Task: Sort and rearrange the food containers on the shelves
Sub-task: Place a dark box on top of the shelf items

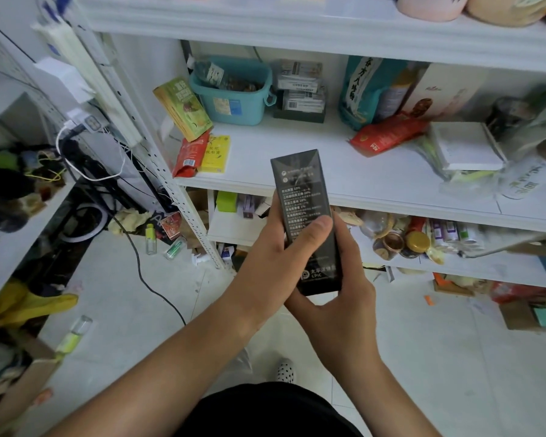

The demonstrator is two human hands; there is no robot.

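A tall black box [300, 187] with white print stands upright in front of the white middle shelf [344, 171], held in both hands. My left hand [278, 247] grips its left side, thumb across the printed face. My right hand [344, 298] curls round its bottom right corner. On the shelf behind are a teal bin [234, 96], a green-yellow box [183, 108], a red packet [189, 156], a yellow packet [216, 152], a teal bag [363, 89] and a red pouch [388, 134].
A stack of small boxes [300, 89] sits next to the bin. Jars [404, 244] and packets crowd the lower shelf. A glass jar [536, 171] lies at the right. Cables [139, 263], bottles [151, 239] and scraps litter the tiled floor on the left.
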